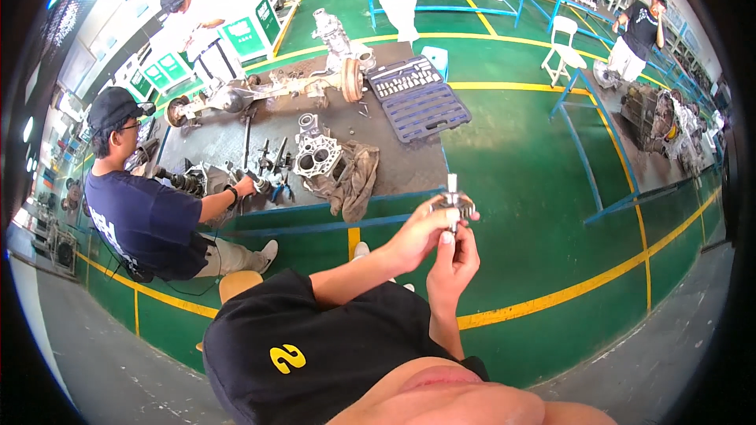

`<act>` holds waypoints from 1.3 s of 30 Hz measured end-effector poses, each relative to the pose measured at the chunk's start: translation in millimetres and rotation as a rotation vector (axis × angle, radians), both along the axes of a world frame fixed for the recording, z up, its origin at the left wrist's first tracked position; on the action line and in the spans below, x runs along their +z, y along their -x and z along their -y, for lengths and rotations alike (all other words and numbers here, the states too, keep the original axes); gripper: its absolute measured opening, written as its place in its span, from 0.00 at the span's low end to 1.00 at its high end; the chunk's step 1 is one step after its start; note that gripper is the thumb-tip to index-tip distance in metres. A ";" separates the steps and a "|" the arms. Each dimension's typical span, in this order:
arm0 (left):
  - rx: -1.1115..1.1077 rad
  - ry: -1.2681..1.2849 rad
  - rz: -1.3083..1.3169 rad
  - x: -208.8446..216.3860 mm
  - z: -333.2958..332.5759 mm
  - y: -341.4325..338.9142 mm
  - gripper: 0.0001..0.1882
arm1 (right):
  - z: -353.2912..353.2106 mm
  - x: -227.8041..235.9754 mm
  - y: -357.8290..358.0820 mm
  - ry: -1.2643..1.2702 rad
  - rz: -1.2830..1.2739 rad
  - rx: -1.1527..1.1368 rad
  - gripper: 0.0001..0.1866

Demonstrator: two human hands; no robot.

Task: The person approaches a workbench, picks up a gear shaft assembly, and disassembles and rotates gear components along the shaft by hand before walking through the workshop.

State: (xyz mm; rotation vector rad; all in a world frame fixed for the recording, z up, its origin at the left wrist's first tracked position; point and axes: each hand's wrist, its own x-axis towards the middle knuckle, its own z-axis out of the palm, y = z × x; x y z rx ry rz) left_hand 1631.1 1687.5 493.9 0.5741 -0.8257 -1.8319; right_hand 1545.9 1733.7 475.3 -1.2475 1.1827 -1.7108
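Left hand (424, 228): pinching the shiny metal piece (465, 208)
Right hand (457, 262): thumb and fingers pinching its lower end
Metal piece: upright, ringed, apart from the tabletop (402, 173)
Rag (359, 181): brown, crumpled cloth

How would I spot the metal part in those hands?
Find the cluttered, blue-framed workbench, then look just below its right end. There, left hand and right hand hold a small metal part, its pale shaft upward; unlike the bulky housing on the bench, it is held in the air.
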 end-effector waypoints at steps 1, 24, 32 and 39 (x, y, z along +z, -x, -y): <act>0.027 0.022 0.037 1.6 6.1 -2.9 0.26 | -2.1 1.4 0.9 -0.012 -0.020 0.014 0.06; -0.073 0.068 0.121 -4.1 -4.9 -1.9 0.31 | -21.5 -6.8 3.0 0.042 -0.087 -0.153 0.10; -0.132 0.071 0.144 -2.7 -23.8 5.4 0.33 | -26.6 -10.9 2.0 0.108 -0.015 -0.174 0.09; -0.067 0.156 0.102 1.2 -12.0 1.6 0.34 | -52.6 -17.8 -0.3 0.026 0.020 -0.106 0.08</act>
